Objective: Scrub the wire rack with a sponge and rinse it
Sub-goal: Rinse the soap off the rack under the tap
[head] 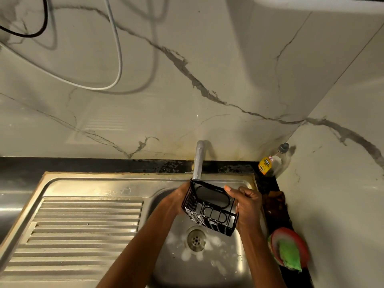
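Note:
A black wire rack (209, 207) is held tilted over the steel sink basin (220, 265), just under the tap spout (198, 161). My left hand (176, 201) grips its left side, partly hidden behind the wires. My right hand (246, 204) grips its right side, thumb on the upper rim. A green sponge (289, 255) lies in a red dish (299, 238) on the counter to the right of the basin, in neither hand. Foam patches sit around the drain (196, 240).
A ribbed steel draining board (83, 231) stretches to the left. A dish-soap bottle (272, 162) stands in the back right corner. A brown cloth (274, 201) lies on the dark counter strip. Cables (118, 59) hang on the marble wall.

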The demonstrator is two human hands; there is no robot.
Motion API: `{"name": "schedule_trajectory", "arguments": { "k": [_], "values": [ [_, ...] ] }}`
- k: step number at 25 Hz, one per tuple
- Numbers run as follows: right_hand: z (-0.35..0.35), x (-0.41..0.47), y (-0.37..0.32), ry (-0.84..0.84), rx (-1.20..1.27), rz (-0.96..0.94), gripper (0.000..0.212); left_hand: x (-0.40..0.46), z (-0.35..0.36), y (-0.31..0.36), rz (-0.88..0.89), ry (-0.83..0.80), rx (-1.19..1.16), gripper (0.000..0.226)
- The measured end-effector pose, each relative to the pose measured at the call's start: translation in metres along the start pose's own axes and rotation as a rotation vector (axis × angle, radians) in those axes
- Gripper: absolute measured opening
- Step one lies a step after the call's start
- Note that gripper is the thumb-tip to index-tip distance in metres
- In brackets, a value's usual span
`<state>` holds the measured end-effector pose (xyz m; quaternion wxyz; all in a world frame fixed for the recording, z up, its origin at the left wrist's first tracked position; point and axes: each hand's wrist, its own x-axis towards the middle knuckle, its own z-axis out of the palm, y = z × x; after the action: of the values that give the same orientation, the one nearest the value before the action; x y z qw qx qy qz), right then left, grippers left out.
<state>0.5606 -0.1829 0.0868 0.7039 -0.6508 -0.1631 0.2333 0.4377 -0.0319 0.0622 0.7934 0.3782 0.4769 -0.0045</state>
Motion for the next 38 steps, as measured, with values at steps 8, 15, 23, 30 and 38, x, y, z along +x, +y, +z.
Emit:
{"name": "schedule_trajectory", "arguments": {
  "k": [8, 15, 23, 30, 38],
  "values": [
    [-0.021, 0.012, 0.014, 0.012, 0.09, 0.048, 0.066, 0.019, 0.021, -0.015, 0.07, -0.017, -0.159, 0.033],
    [-0.01, 0.031, 0.02, -0.068, -0.066, 0.188, 0.052, 0.024, -0.006, -0.014, 0.241, 0.16, 0.015, 0.028],
    [-0.021, 0.035, 0.023, -0.01, 0.048, 0.341, 0.042, 0.022, 0.021, -0.002, 0.413, 0.124, -0.098, 0.01],
    [-0.035, 0.026, -0.006, -0.055, 0.561, 0.326, 0.017, 0.066, -0.001, -0.048, 0.433, 0.005, 0.135, 0.064],
    [-0.06, 0.029, -0.005, -0.134, -0.143, 0.02, 0.018, 0.05, -0.015, -0.025, 0.369, 0.077, 0.218, 0.033]
  ]
}}
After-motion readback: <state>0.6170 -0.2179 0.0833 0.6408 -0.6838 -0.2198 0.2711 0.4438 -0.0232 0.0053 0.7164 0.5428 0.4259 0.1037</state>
